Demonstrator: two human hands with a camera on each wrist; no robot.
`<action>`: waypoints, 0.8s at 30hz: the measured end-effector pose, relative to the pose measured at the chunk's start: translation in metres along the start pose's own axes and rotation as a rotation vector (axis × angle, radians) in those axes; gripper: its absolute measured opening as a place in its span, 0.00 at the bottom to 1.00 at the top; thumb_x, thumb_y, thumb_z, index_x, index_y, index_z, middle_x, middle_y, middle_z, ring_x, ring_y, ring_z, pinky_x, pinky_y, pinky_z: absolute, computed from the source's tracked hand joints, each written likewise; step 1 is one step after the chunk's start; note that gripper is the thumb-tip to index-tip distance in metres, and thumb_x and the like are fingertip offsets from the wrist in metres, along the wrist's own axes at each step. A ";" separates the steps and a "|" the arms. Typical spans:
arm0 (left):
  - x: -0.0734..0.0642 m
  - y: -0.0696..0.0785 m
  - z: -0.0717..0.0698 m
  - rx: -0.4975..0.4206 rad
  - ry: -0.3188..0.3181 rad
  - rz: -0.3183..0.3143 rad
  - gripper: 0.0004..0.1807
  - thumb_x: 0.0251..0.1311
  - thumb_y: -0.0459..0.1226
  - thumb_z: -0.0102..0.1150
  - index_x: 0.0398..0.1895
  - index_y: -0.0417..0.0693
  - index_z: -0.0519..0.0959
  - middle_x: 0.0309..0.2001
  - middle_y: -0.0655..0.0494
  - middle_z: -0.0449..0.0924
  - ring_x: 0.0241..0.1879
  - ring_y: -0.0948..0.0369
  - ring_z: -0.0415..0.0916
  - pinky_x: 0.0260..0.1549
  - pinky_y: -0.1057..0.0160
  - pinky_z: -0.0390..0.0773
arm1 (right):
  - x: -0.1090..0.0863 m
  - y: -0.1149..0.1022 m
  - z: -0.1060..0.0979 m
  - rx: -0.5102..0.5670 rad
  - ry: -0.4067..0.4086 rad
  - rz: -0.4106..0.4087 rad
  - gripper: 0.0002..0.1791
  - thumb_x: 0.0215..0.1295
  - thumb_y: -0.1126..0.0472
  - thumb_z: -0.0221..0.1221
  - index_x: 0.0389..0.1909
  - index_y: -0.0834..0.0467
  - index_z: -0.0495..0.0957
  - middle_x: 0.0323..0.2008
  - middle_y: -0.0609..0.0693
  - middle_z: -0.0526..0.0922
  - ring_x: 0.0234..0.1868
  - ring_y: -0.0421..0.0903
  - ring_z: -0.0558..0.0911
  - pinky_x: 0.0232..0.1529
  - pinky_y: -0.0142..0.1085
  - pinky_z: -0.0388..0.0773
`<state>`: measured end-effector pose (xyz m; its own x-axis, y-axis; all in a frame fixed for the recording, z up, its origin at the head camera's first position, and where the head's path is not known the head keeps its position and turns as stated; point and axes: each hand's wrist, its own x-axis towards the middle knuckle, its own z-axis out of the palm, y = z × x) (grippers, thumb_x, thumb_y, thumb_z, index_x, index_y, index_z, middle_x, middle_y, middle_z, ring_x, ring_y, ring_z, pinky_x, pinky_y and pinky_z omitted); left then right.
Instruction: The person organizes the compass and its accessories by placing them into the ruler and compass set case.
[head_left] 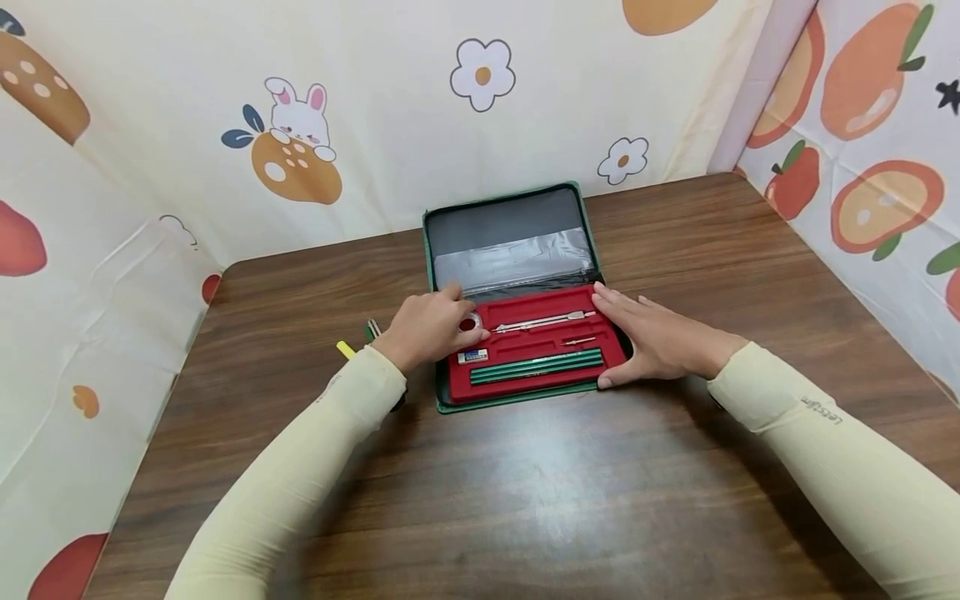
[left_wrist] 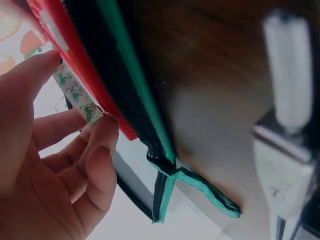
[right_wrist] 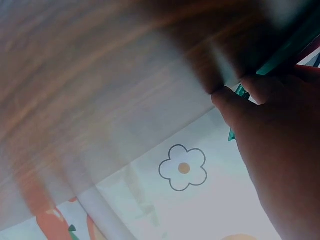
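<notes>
Our left hand [head_left: 429, 328] pinches a roll [left_wrist: 78, 95] at the case [head_left: 498, 227]; our straight-fingered right hand [head_left: 656, 337] touches its right edge.

Left of the right hand [head_left: 654, 337] are a matt red plastic tray [head_left: 538, 308], shiny metal compass [head_left: 543, 322], glossy green pencils [head_left: 536, 367] and glossy clear plastic pocket [head_left: 517, 258]. The smooth wood-grain surface [head_left: 540, 500] beneath gleams.

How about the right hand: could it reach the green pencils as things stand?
Probably yes: the right hand rests at the case's right edge, close to the green pencils, which lie uncovered in the red tray.
</notes>
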<state>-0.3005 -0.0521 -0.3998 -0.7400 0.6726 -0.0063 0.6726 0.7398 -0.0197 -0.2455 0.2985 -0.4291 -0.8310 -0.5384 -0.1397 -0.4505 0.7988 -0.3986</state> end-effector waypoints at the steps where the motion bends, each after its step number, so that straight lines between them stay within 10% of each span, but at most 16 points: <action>1: 0.000 0.000 0.000 -0.001 -0.006 -0.002 0.27 0.65 0.60 0.59 0.49 0.48 0.85 0.38 0.51 0.73 0.25 0.61 0.74 0.26 0.61 0.79 | 0.000 0.000 0.000 0.001 0.000 0.000 0.70 0.48 0.23 0.64 0.80 0.62 0.45 0.80 0.58 0.44 0.76 0.58 0.53 0.72 0.62 0.45; 24: 0.002 -0.003 -0.006 -0.060 -0.096 -0.076 0.30 0.63 0.57 0.62 0.61 0.50 0.81 0.49 0.50 0.75 0.35 0.58 0.78 0.39 0.56 0.82 | 0.000 -0.001 0.002 0.002 0.025 0.000 0.70 0.48 0.23 0.65 0.79 0.63 0.47 0.80 0.57 0.44 0.77 0.58 0.53 0.72 0.62 0.45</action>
<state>-0.3038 -0.0532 -0.3935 -0.7841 0.6120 -0.1033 0.6119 0.7901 0.0365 -0.2443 0.2975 -0.4303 -0.8388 -0.5317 -0.1171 -0.4500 0.7981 -0.4007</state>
